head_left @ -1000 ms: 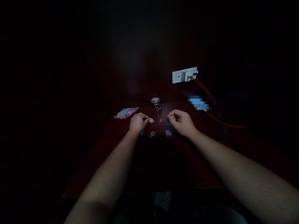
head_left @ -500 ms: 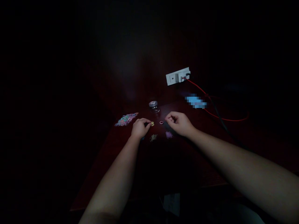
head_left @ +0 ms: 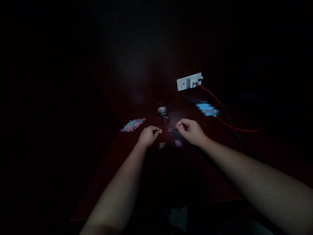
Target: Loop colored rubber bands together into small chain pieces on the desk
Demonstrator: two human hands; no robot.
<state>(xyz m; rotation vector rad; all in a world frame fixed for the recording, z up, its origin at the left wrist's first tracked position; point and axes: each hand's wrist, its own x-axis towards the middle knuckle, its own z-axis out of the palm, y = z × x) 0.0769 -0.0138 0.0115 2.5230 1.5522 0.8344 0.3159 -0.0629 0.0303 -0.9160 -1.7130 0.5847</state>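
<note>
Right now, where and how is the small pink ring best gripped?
The pink ring is probably best pinched by its right rim, from above, with the right hand: it appears to lie flat with an open centre, and that hand looks nearer than the left hand.

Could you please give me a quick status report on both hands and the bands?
Left hand: fingertips at yellow bands, grip unclear. Right hand: fingers curled, contents unclear. Pink band: on table between hands. Jar: beyond both hands.
</note>
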